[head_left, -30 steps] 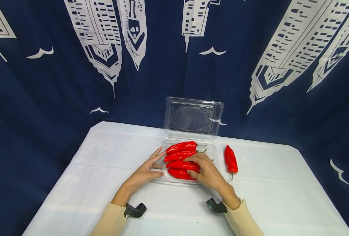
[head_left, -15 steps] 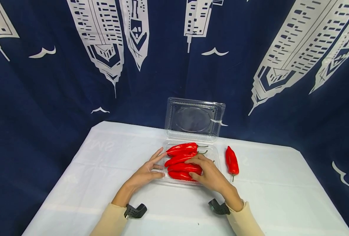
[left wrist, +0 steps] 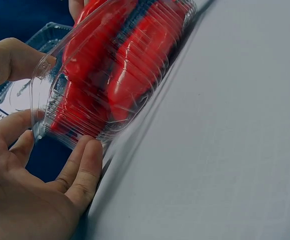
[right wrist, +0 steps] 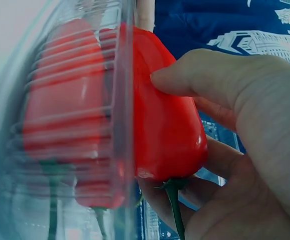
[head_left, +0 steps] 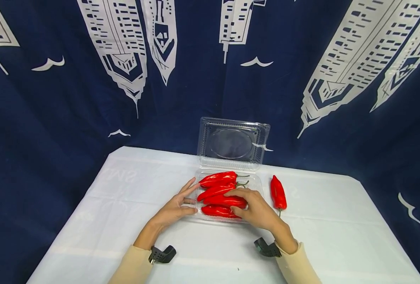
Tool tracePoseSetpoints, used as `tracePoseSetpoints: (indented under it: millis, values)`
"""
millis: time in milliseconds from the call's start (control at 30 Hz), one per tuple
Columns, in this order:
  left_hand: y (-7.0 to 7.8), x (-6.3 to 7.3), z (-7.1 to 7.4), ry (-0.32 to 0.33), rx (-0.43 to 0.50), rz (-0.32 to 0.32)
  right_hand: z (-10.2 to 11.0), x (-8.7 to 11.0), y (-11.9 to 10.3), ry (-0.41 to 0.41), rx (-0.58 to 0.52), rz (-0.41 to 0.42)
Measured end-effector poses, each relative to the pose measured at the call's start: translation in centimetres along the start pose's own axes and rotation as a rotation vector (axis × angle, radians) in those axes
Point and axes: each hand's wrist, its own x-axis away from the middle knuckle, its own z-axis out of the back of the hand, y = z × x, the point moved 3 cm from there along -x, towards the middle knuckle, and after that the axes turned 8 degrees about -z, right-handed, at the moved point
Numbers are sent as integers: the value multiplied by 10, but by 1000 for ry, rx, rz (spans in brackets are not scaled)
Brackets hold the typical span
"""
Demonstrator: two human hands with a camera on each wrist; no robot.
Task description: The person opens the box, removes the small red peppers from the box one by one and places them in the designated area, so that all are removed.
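Four-sided and clear, a plastic clamshell container [head_left: 256, 189] holds several red peppers in a row, their stems toward the right. My left hand [head_left: 176, 207] is at its left end, and in the left wrist view a digit bends onto the rim while other fingertips [left wrist: 90, 155] touch the ribbed wall. With thumb and fingers, my right hand [head_left: 257, 209] pinches one red pepper [right wrist: 162, 125], the third from the back. Its green stem [right wrist: 174, 207] points toward my palm. The pepper in front of it [head_left: 217, 211] is partly covered by my right thumb.
The container's raised lid [head_left: 231, 144] leans back at the rear edge of the white table [head_left: 124, 189]. One more red pepper [head_left: 278, 193] lies on the table right of the container. Behind hangs a dark blue printed cloth [head_left: 195, 98].
My right hand has shifted a little to the right, and the pepper it pinches has slid with it. The second pepper from the back now lies more slanted. My left hand stays put.
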Motion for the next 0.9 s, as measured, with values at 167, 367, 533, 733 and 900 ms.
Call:
tracePoseSetpoints:
  millis: [167, 367, 533, 733, 900]
  values:
    - [1, 0, 0, 0, 13, 3, 8, 3, -1, 6, -21, -5]
    - [1, 0, 0, 4, 15, 4, 17, 5, 0, 31, -36, 3]
    - [1, 0, -1, 7, 16, 6, 21, 8, 1, 51, -31, 0]
    - [0, 0, -1, 3, 19, 7, 27, 10, 4, 73, -45, -13]
    - [-1, 0, -1, 9, 25, 10, 32, 11, 7, 91, -51, -17]
